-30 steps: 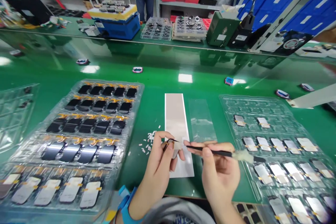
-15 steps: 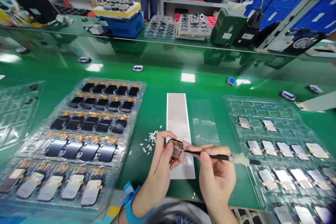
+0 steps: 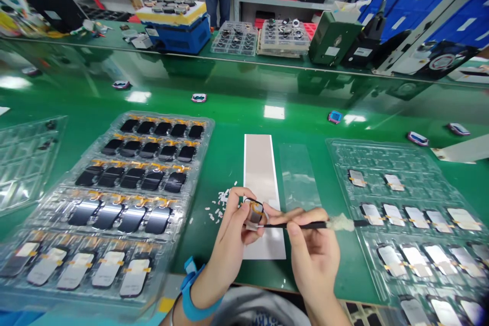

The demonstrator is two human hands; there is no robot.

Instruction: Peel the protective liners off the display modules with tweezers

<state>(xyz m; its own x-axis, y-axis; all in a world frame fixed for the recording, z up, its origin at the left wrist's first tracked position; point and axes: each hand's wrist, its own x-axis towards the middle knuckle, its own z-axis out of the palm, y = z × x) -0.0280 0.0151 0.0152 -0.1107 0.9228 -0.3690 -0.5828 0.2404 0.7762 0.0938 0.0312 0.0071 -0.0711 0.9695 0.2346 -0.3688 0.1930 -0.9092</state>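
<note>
Dropped lower now, the black pick [image 3: 294,225] lies level, its tip at the small dark-rimmed part [image 3: 255,212]. That part sits at one o'clock from the left hand [image 3: 229,249], pinched tight in its fingers [image 3: 237,209], over the pale strip [image 3: 260,163]. The right hand [image 3: 313,254] grips the pick narrowly. This looks like cleaning work, and the next touch needs to be slow and gentle.

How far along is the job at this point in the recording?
Likely done: the units in the near rows of the right tray, whose far rows are sparse. In hand: the left hand holds a small unit while the right hand works at it with a black tool. Left, probably: the left tray, full of units.
</note>
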